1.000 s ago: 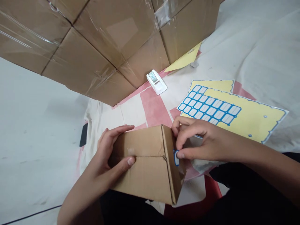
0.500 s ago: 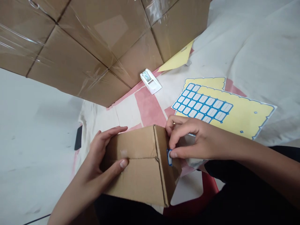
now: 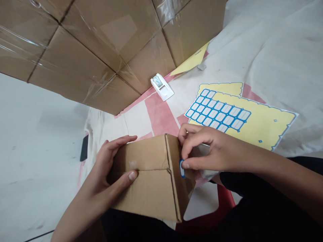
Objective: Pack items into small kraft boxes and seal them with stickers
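Observation:
A small brown cardboard box (image 3: 148, 191) sits tilted in front of me, one narrow side turned to the right. My left hand (image 3: 111, 171) grips its left end, thumb lying on the upper face and fingers over the far edge. On the narrow side is a blue-bordered white label sticker (image 3: 182, 168). The thumb of my right hand (image 3: 199, 148) touches the label's right edge, with the fingers curled against the box above it. Part of the label is behind the thumb. Beyond my right hand lies a sheet of blue-bordered labels (image 3: 217, 112) on yellow backing.
Large cardboard boxes (image 3: 83, 64) wrapped in clear film are stacked at the back left. A white tape dispenser (image 3: 163, 88) stands beside them on the pink-and-white cloth (image 3: 161, 114). Yellow backing paper (image 3: 190, 62) leans by the stack. A dark object (image 3: 84, 148) lies at the left cloth edge.
My right thumb has shifted very slightly left along the label. The box and my left hand are practically where they were.

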The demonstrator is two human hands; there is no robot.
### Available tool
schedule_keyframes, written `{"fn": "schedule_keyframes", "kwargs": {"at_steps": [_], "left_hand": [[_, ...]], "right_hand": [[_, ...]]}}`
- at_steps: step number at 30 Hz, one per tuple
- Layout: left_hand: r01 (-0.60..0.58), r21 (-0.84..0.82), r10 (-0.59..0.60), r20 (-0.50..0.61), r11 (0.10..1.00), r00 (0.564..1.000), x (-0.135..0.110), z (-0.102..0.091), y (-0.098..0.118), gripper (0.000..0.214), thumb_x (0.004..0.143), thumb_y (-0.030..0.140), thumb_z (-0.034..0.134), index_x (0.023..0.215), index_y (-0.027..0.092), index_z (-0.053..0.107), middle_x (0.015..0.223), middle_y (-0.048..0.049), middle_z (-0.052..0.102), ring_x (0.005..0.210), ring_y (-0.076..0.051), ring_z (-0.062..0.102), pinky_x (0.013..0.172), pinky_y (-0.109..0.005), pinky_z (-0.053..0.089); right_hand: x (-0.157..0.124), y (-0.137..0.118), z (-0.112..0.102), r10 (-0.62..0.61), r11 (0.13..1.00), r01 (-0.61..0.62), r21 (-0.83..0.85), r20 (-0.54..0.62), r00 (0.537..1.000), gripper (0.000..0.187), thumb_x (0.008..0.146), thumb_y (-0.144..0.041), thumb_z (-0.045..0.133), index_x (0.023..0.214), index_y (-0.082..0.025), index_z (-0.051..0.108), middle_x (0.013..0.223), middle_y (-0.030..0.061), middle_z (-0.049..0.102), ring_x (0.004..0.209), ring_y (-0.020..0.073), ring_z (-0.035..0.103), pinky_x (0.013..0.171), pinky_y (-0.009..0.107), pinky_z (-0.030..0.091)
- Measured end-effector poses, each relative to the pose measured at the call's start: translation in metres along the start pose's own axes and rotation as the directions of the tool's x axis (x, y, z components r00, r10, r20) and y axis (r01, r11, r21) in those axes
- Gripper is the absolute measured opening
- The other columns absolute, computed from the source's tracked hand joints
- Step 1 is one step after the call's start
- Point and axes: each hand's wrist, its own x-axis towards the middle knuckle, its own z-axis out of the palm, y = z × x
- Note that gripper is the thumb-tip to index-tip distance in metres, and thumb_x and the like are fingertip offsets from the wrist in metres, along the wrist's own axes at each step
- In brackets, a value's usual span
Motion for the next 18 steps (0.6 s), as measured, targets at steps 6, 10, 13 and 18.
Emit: {"fn": "schedule_keyframes", "kwargs": {"at_steps": [6, 10, 13, 18], "left_hand": [[0.015, 0.001, -0.015, 0.008, 1.000, 1.000, 0.000, 0.001, 0.000, 0.055, 0.091, 0.046, 0.063, 0.143, 0.039, 0.044, 0.150, -0.0033, 0.047, 0.136, -0.032, 0.046, 0.104, -0.046, 0.046], [-0.018, -0.003, 0.018, 0.007, 1.000, 1.000, 0.001, 0.001, 0.000, 0.054, 0.091, 0.045, 0.063, 0.142, 0.039, 0.044, 0.150, -0.0022, 0.047, 0.137, -0.030, 0.045, 0.106, -0.043, 0.044], [-0.044, 0.017, 0.044, 0.001, 0.999, 0.999, 0.003, 0.001, -0.001, 0.052, 0.092, 0.046, 0.062, 0.141, 0.040, 0.045, 0.149, -0.0021, 0.048, 0.137, -0.030, 0.046, 0.105, -0.043, 0.045], [-0.052, 0.052, 0.053, -0.009, 0.997, 0.999, 0.004, 0.001, -0.001, 0.051, 0.092, 0.047, 0.060, 0.140, 0.040, 0.045, 0.148, -0.0022, 0.050, 0.136, -0.030, 0.048, 0.105, -0.044, 0.046]], "right_hand": [[0.000, 0.000, 0.001, 0.021, 1.000, -0.021, 0.011, 0.008, 1.000, 0.009, 0.083, -0.027, 0.079, 0.078, -0.021, 0.075, 0.091, 0.0017, 0.057, 0.085, 0.0140, 0.060, 0.080, 0.028, 0.050], [0.001, -0.001, 0.001, 0.041, 0.999, -0.041, -0.008, 0.008, 0.999, 0.013, 0.083, -0.029, 0.078, 0.075, -0.021, 0.072, 0.091, 0.0016, 0.058, 0.084, 0.0145, 0.059, 0.078, 0.029, 0.049], [0.001, 0.000, 0.000, 0.114, 0.987, -0.117, -0.111, -0.030, 0.993, 0.023, 0.080, -0.034, 0.080, 0.071, -0.020, 0.065, 0.087, 0.0012, 0.059, 0.080, 0.0155, 0.057, 0.072, 0.029, 0.047], [0.000, 0.009, -0.002, 0.163, 0.969, -0.177, -0.173, -0.093, 0.982, 0.064, 0.065, -0.046, 0.089, 0.121, -0.024, 0.064, 0.114, 0.0052, 0.062, 0.100, 0.0234, 0.060, 0.082, 0.034, 0.050]]}}
